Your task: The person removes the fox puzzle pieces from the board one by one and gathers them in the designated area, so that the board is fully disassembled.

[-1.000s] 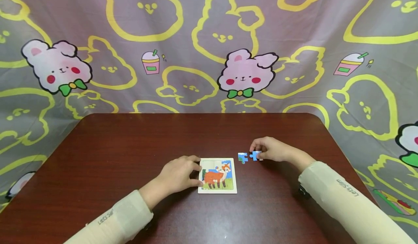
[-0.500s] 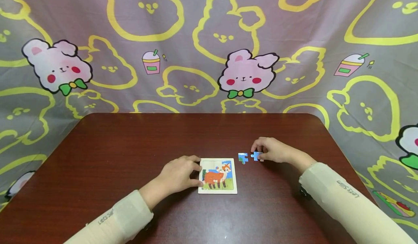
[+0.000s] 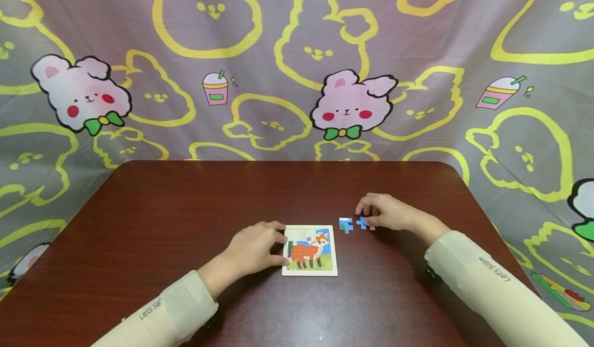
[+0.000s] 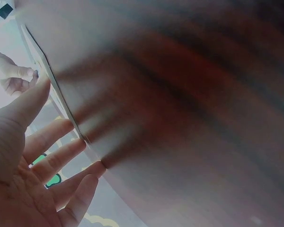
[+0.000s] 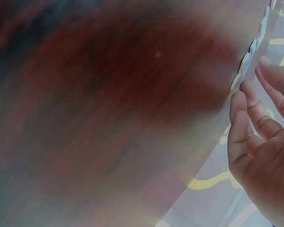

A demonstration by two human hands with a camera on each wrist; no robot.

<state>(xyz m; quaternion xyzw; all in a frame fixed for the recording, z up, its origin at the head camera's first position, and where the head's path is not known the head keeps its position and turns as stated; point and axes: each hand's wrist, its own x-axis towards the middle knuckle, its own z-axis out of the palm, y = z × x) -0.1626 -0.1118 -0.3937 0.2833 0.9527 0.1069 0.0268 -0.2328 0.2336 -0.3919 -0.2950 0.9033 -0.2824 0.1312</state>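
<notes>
I wear pale cream sleeves: my left sleeve (image 3: 144, 326) fills the lower left of the frame, my right sleeve (image 3: 515, 298) the lower right, with dark printed lettering (image 3: 494, 268) reading "Let's Slim" on each, the left partly lost in creases. My cuffs (image 3: 450, 254) look bulky, and a small black piece (image 3: 433, 274) shows beneath the right one; my left hand (image 3: 252, 249) and right hand (image 3: 392, 213) are bare.

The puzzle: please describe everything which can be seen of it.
The puzzle is squarish, pale-rimmed and wood-like, and lies flat on the table. It shows an orange fox amid green and blue; the upper left part looks pale and unfilled. The left hand touches its left edge with thumb and fingers.
</notes>
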